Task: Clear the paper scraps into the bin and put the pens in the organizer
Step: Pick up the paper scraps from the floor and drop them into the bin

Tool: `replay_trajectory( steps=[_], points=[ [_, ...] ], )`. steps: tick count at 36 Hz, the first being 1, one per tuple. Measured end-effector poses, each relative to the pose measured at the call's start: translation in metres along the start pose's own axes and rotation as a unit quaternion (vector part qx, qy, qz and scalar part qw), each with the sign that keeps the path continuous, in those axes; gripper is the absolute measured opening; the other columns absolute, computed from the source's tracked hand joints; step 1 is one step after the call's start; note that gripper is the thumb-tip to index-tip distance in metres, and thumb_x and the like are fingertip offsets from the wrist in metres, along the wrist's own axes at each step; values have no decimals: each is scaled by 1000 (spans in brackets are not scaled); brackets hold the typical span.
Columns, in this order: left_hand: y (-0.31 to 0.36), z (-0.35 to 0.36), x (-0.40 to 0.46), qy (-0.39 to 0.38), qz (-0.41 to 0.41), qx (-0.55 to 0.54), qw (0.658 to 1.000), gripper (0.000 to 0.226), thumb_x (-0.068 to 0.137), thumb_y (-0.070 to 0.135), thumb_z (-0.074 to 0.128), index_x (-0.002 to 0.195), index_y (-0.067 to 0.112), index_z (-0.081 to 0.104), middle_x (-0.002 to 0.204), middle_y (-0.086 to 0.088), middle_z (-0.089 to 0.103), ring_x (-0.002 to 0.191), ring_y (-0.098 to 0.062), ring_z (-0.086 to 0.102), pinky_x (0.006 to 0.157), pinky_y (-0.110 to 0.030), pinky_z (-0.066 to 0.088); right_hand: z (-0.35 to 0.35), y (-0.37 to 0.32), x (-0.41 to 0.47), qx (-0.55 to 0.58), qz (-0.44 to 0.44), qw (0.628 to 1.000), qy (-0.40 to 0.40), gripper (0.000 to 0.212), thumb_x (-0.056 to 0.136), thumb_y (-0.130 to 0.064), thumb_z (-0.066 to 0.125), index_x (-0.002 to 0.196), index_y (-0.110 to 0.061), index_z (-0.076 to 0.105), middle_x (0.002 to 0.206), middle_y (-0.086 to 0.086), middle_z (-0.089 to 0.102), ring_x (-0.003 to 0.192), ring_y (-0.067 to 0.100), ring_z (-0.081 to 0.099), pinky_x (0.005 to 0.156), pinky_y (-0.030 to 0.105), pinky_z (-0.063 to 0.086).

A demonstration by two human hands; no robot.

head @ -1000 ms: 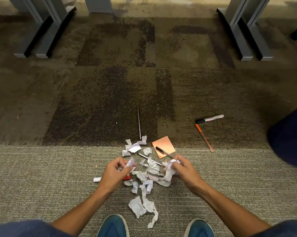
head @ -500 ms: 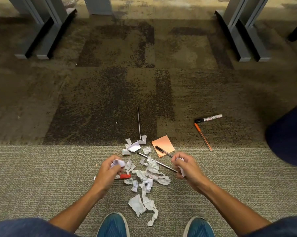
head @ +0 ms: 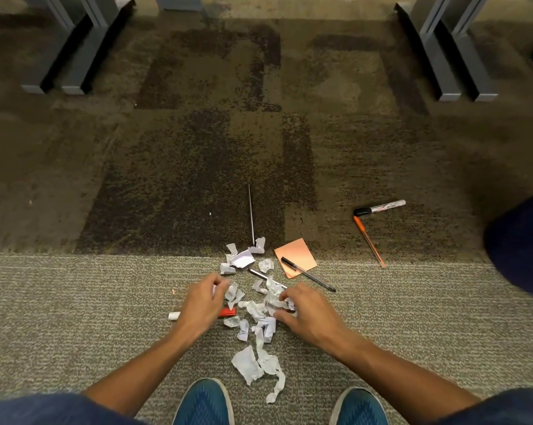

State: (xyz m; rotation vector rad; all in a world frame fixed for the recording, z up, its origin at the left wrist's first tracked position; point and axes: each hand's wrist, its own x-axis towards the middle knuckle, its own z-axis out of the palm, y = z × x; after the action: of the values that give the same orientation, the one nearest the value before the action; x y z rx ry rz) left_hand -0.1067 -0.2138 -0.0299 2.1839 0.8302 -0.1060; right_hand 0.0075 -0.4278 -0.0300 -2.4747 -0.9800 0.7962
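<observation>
Shoes: two blue shoes (head: 204,403) at the bottom edge, toes pointing toward the scraps
Paper scraps: white crumpled paper scraps (head: 253,360) strewn on the grey carpet (head: 75,302) from between the shoes out to the border of the brown carpet (head: 197,148)
Left hand: left hand (head: 202,302) palm down at the left edge of the pile, fingers curled shut around a small white scrap
Red marker: red marker (head: 228,312) lying flat, its middle hidden under the left hand, white end showing on the other side
Right hand: right hand (head: 308,314) palm down on the right side of the pile, fingers bent and pressing on scraps; grip cannot be told
Black pen: black pen (head: 308,273) lying partly across the orange note pad (head: 296,257), just beyond the right hand
Thin rod: thin rod (head: 251,214) beyond the pile, near end touching a scrap
Black marker: black marker (head: 379,207) far right, well apart from the pile
Orange pen: orange pen (head: 369,240) with one end near the black marker's cap
Desk legs: grey desk legs (head: 75,50) at the far left and far right
</observation>
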Motion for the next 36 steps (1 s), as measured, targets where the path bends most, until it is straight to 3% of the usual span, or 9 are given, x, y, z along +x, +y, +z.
replay_trajectory(
  steps=[8, 12, 16, 20, 24, 27, 29, 33, 36],
  points=[
    [-2, 12, 8, -45, 0, 66, 997, 37, 83, 43, 69, 112, 26, 54, 99, 16, 49, 72, 7, 49, 54, -10, 34, 6, 2, 0, -28, -16, 999, 0, 33, 91, -53, 57, 114, -29, 61, 114, -9, 56, 99, 10, 56, 92, 32, 51],
    [-6, 12, 12, -58, 18, 58, 996, 27, 86, 34, 68, 109, 27, 57, 105, 18, 51, 81, 4, 52, 68, -13, 44, 5, 6, -2, -16, -24, 1000, 2, 16, 94, -43, 57, 102, -30, 63, 107, -10, 56, 95, 9, 56, 92, 35, 54],
    [-7, 9, 8, -67, 39, 76, 994, 8, 89, 33, 63, 92, 27, 61, 96, 13, 59, 86, 2, 53, 87, -30, 51, -2, 4, -4, 94, 8, 994, -49, 8, 91, -40, 57, 84, -37, 57, 118, -8, 60, 107, 8, 54, 106, 41, 42],
    [-6, 6, 4, -60, 35, 47, 997, 9, 91, 32, 62, 93, 23, 59, 98, 11, 56, 89, -2, 52, 86, -28, 48, -14, 3, -8, 232, 62, 969, -53, 11, 92, -31, 58, 82, -26, 58, 110, -9, 65, 97, 18, 66, 84, 33, 54],
    [-4, 4, -2, -46, 36, 22, 998, 15, 91, 30, 62, 83, 24, 51, 107, 13, 55, 98, -6, 52, 92, -30, 44, -26, 8, -14, 275, 75, 958, -38, 21, 95, -24, 53, 75, -20, 56, 102, -8, 65, 88, 7, 58, 88, 42, 49],
    [-2, 1, -7, -46, 11, -51, 998, 9, 94, 26, 58, 89, 23, 51, 116, 13, 53, 84, -3, 68, 74, -20, 52, -33, 16, -21, 326, 88, 941, -34, 23, 96, -17, 50, 74, -12, 56, 81, 2, 71, 66, 25, 66, 60, 38, 56],
    [0, 0, -10, -41, -3, -97, 994, 8, 95, 25, 56, 92, 24, 49, 109, 8, 61, 72, -2, 72, 55, -17, 54, -36, 20, -24, 367, 100, 924, -28, 21, 92, -13, 52, 72, -7, 56, 85, 9, 74, 73, 39, 69, 47, 33, 53],
    [3, -4, -12, -24, -3, -117, 993, 15, 98, 15, 50, 98, 30, 46, 93, -2, 66, 65, 4, 68, 45, -14, 50, -39, 28, -24, 388, 115, 915, -5, 23, 87, -1, 55, 67, -11, 50, 83, 11, 73, 69, 26, 70, 44, 29, 50],
    [4, -3, -11, -30, 34, -74, 996, 26, 98, 11, 50, 104, 36, 48, 107, 3, 60, 48, 3, 58, 42, -10, 44, -39, 34, -24, 373, 120, 920, 1, 20, 88, 1, 53, 75, -13, 49, 73, 10, 69, 59, 22, 57, 43, 31, 42]
  ],
)
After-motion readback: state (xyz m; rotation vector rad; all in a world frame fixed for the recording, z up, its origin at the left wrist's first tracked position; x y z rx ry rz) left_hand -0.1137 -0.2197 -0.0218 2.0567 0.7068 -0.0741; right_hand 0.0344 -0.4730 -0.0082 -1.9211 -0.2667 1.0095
